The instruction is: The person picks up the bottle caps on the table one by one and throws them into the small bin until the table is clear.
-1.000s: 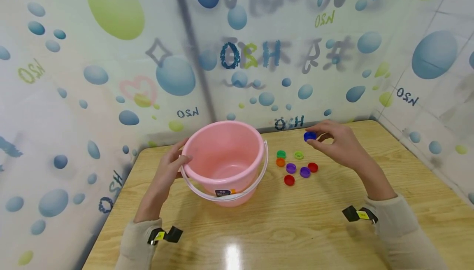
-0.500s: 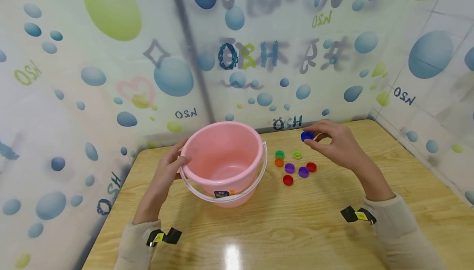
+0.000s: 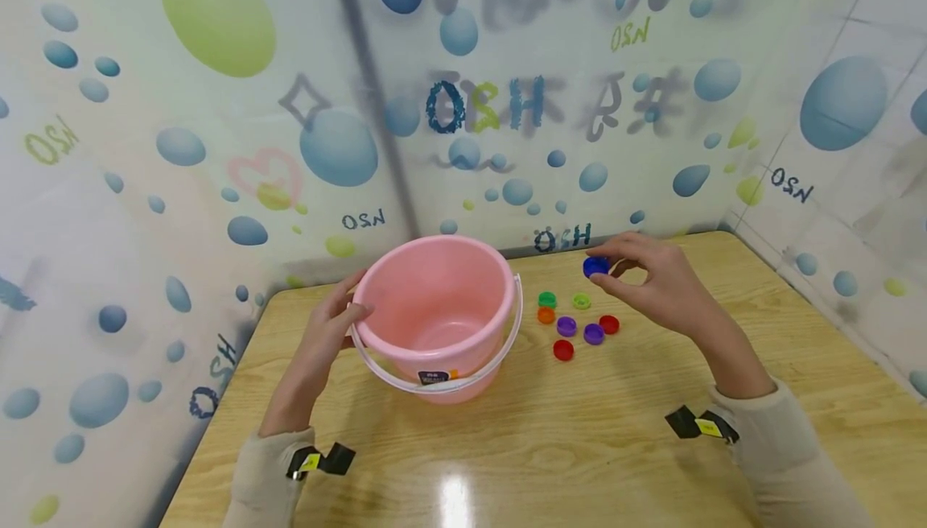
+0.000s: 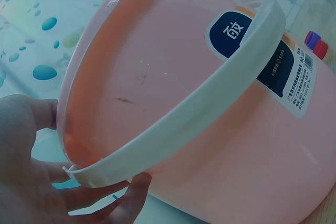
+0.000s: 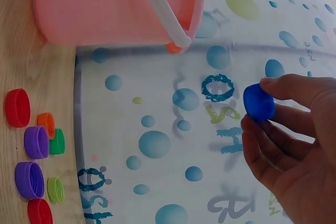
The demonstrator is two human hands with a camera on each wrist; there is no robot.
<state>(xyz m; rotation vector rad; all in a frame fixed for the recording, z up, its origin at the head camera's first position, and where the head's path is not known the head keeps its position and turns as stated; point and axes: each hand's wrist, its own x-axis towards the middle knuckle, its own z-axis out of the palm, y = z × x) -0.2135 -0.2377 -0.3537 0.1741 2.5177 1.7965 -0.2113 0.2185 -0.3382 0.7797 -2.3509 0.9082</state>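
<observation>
The desk (image 3: 565, 431) is carrying a pink bucket (image 3: 442, 303). At the bucket's left side, the left hand (image 3: 329, 331) is gripping its edge, partly closed. Right of the bucket, the right hand (image 3: 646, 277) is pinching a blue cap (image 3: 594, 268), thumb and fingers standing only cap-width apart. Seven coloured caps (image 3: 566, 326) are lying right of the bucket.

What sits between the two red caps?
In the head view, one purple cap lies directly between them; the other purple cap sits off that line.
</observation>
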